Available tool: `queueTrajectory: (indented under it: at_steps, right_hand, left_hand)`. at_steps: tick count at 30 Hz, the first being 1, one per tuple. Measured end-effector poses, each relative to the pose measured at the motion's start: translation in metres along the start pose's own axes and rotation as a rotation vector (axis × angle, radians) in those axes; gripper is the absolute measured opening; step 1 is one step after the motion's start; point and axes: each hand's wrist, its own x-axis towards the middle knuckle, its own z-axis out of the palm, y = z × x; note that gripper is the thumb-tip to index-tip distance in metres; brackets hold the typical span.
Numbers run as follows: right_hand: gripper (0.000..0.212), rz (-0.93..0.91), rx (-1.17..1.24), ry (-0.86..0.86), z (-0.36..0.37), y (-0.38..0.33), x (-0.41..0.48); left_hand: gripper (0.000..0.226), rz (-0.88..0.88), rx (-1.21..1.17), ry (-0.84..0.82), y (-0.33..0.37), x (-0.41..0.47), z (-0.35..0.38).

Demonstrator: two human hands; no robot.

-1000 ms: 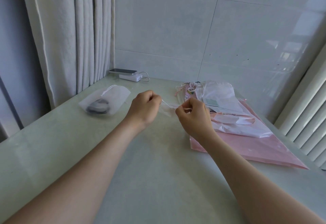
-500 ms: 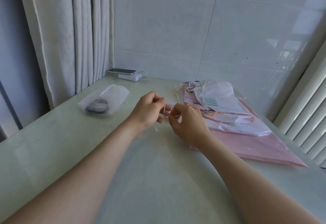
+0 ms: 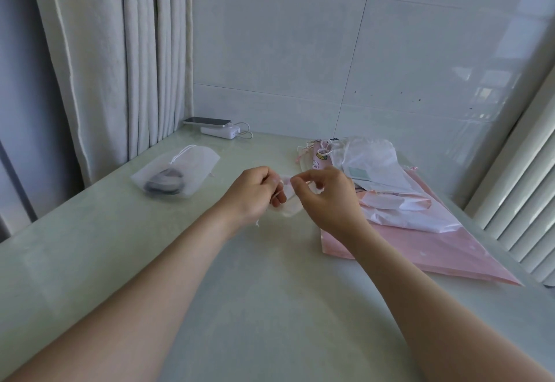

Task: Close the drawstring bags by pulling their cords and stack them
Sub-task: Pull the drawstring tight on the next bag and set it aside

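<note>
Both hands meet above the middle of the pale green counter (image 3: 270, 306), with a small bag (image 3: 290, 206) of thin, see-through white fabric held between them, lifted just off the surface. The left hand (image 3: 255, 195) has its fingers (image 3: 278, 200) curled around the bag's left side, and a frayed end of cord (image 3: 257, 223) hangs below that hand. The right hand (image 3: 327, 198) pinches the bag's upper edge between thumb and forefinger, its other fingers loosely bent; whether the pinch has cord or only fabric cannot be told. Well to the left lies a white mesh bag (image 3: 180, 171) with something dark inside and its cord bunched at the top. Just to the right of the hands sits a loose pile of bags (image 3: 369, 159), resting on a large flat pink bag (image 3: 420, 249). At the back, by the tiled wall, a phone (image 3: 207, 121) lies on a white power bank (image 3: 219, 133). A pale curtain (image 3: 120, 66) hangs on the left
</note>
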Motion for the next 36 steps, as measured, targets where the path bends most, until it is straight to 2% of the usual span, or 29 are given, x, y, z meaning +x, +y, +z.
queueTrajectory:
  at_steps: [4,8,18,26,31,36]
  right_hand:
    - [0.024,-0.042,0.224,-0.228,-0.006,-0.008,-0.004]
    - [0.019,-0.018,0.306,-0.197,-0.009,-0.009,-0.005]
    - [0.014,0.043,0.178,-0.046,-0.002,-0.001,0.001]
    - [0.015,-0.12,-0.061,0.016,0.008,-0.002,-0.003]
    - [0.015,-0.166,-0.213,0.054,0.007,0.001,-0.004]
    - [0.016,-0.255,-0.291,0.049,0.004,0.004,-0.005]
  left_hand:
    - [0.031,0.021,0.01,-0.016,-0.001,-0.001,0.003]
    - [0.028,0.035,0.041,-0.039,-0.001,0.0,0.005]
    - [0.022,0.001,0.021,-0.063,-0.004,0.003,0.003]
    - [0.015,0.016,-0.018,-0.076,-0.01,0.004,-0.001]
    - [0.012,0.092,0.098,-0.099,-0.011,0.003,-0.007]
    - [0.016,0.052,0.147,-0.076,-0.008,0.003,-0.005]
